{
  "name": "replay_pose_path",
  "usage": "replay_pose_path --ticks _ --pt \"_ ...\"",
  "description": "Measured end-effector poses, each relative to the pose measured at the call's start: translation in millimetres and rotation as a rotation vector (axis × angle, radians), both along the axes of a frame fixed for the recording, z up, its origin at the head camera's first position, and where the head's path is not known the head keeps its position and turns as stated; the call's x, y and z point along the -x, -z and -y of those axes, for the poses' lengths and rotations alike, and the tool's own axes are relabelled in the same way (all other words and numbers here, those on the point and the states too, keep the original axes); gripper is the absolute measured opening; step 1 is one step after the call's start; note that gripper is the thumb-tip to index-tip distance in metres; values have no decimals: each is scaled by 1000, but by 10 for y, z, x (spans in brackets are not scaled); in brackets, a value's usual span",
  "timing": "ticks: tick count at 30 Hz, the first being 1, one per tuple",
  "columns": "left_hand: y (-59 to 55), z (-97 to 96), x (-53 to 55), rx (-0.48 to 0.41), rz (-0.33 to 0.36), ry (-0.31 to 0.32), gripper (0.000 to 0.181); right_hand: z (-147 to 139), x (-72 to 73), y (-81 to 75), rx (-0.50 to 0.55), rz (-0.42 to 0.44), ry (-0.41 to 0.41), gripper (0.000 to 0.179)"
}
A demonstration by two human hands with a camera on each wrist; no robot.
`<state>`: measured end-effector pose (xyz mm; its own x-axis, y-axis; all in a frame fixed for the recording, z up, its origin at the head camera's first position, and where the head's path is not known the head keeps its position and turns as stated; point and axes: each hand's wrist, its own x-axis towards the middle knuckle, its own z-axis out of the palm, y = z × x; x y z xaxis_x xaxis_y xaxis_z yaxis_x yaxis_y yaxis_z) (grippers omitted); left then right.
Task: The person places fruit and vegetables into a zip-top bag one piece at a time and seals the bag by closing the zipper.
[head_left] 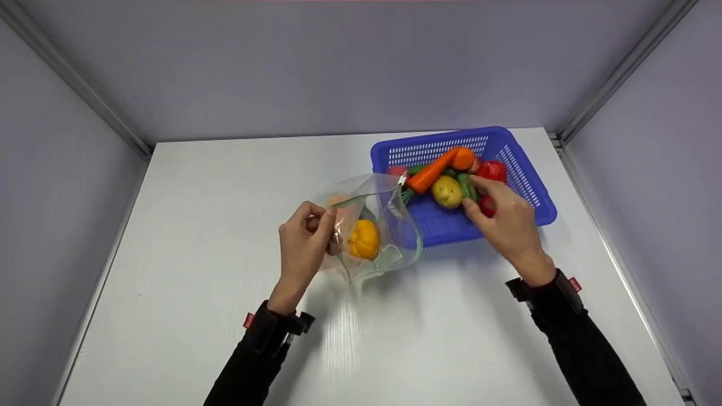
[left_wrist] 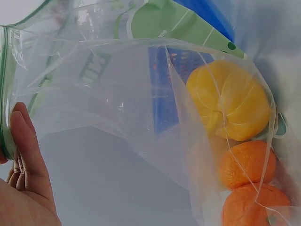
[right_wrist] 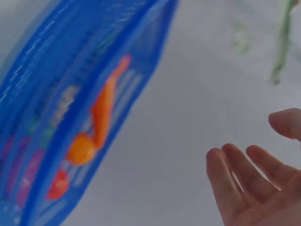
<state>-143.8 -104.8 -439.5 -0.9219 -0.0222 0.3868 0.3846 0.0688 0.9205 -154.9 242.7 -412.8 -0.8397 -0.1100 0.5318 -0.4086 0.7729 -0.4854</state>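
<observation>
My left hand point(head_left: 304, 239) pinches the rim of a clear zip bag point(head_left: 407, 228) between thumb and fingers. Through the plastic show a yellow pumpkin point(left_wrist: 230, 101) and two orange round fruits point(left_wrist: 248, 165) in the left wrist view. My right hand point(head_left: 507, 223) hovers over the blue basket point(head_left: 541, 206), its thumb and fingers apart; the right wrist view shows nothing between them. Under its fingertips, in the head view, lie a green vegetable point(head_left: 466, 187) and a potato point(head_left: 447, 192). A carrot point(head_left: 433, 172) lies across the basket beside them.
Also in the basket are a red pepper point(head_left: 493, 170), a red round item point(head_left: 487, 206) and an orange piece point(head_left: 463, 159). The bag's mouth overlaps the basket's left side. Grey walls point(head_left: 338, 67) enclose the white table point(head_left: 197, 225) at the back and sides.
</observation>
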Motion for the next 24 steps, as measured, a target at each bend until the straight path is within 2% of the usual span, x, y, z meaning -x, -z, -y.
replay_pose_path --ticks 4,9,13,16,19,24 --pt "4 4 -3 5 2 -5 20 -304 218 142 -103 73 100 32" --pt "3 2 -4 9 8 -9 22 -546 381 250 -193 277 165 42" --pt "2 -4 -2 5 5 -3 22 -658 474 296 -242 443 189 52" --pt "7 -7 -7 4 5 3 21 -719 540 332 -265 537 195 55" --pt "12 2 -14 24 13 -12 21 -757 601 375 -275 601 195 58" --pt "23 13 -12 33 16 -30 21 -778 689 455 -282 657 179 62"
